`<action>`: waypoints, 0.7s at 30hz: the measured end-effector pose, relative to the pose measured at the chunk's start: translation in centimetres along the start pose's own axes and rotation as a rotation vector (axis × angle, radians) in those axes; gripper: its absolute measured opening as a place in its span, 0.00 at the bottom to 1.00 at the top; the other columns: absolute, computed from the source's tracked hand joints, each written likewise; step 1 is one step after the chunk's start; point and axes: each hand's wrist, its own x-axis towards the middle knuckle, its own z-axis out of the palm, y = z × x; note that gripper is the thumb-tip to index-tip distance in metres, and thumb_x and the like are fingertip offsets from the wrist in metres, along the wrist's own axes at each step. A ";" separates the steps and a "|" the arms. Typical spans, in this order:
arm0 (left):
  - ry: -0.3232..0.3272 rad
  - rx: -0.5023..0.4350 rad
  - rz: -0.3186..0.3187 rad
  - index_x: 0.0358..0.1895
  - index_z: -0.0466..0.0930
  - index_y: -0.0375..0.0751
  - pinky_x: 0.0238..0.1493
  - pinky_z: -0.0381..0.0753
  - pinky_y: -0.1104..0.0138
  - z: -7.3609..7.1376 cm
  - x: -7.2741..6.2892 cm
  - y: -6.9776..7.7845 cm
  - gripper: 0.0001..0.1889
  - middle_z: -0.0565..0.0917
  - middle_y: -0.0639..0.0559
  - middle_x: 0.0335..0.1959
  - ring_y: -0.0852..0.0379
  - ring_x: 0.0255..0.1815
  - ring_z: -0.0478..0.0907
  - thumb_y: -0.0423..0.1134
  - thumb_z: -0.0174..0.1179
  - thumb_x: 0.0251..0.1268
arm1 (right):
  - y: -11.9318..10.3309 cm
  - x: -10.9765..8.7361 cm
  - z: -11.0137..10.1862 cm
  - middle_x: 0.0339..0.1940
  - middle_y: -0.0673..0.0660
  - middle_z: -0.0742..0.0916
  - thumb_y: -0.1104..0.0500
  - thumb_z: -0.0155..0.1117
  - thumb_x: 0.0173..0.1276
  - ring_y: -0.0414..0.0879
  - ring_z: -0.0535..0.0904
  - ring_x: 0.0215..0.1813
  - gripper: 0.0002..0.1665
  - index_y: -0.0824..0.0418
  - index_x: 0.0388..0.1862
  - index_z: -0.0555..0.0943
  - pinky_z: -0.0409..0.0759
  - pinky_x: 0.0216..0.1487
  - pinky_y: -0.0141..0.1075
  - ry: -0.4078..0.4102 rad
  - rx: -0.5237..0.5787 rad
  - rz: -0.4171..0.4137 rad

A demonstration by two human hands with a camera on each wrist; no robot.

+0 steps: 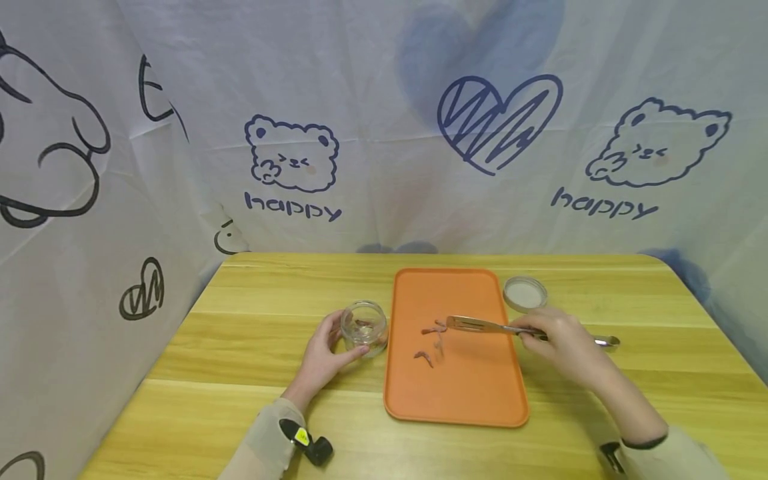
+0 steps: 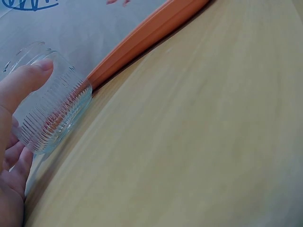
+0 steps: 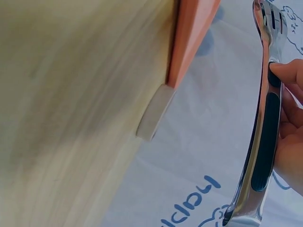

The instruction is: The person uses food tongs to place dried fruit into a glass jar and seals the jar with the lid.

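Observation:
My left hand (image 1: 324, 357) holds a clear glass jar (image 1: 364, 327) upright on the table, thumb and fingers around its side. In the left wrist view, the ribbed wall of the jar (image 2: 57, 106) shows, with the thumb near its rim. Something small and brownish lies inside. My right hand (image 1: 561, 340) grips metal tongs (image 1: 480, 325) with dark grip pads and slotted ends, held above an orange tray (image 1: 468, 393). Small reddish-brown strips (image 1: 423, 359) lie on the tray, several near the tong tips. Whether the tongs pinch anything cannot be told.
A round lid (image 1: 525, 293) lies beyond my right hand, beside the tray's far right corner. The wooden table (image 1: 240, 333) ends at a printed cloth (image 1: 384, 167) hanging behind and at the left. The jar stands close to the tray's left edge.

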 end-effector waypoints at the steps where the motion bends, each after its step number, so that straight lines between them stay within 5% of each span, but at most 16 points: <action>1: -0.001 -0.004 0.007 0.64 0.66 0.38 0.70 0.63 0.62 0.0 0.0 0.0 0.39 0.72 0.42 0.62 0.49 0.64 0.69 0.37 0.76 0.47 | -0.1 0.1 0.0 0.35 0.50 0.85 0.73 0.68 0.55 0.40 0.77 0.34 0.13 0.60 0.38 0.86 0.79 0.27 0.31 0.007 0.000 -0.001; 13: -0.009 -0.004 -0.001 0.64 0.65 0.40 0.70 0.62 0.62 -0.1 0.1 -0.2 0.39 0.72 0.43 0.62 0.49 0.64 0.69 0.39 0.75 0.47 | -2.0 2.2 0.1 0.33 0.51 0.84 0.72 0.70 0.54 0.43 0.78 0.34 0.12 0.60 0.37 0.86 0.82 0.29 0.37 0.071 -0.046 -0.044; 21: -0.013 -0.001 0.006 0.64 0.66 0.40 0.70 0.63 0.62 -0.1 0.0 -0.3 0.39 0.72 0.44 0.62 0.49 0.63 0.69 0.40 0.75 0.47 | -3.1 4.3 0.5 0.27 0.47 0.81 0.72 0.69 0.54 0.41 0.72 0.30 0.11 0.60 0.35 0.87 0.75 0.31 0.37 0.081 -0.080 -0.083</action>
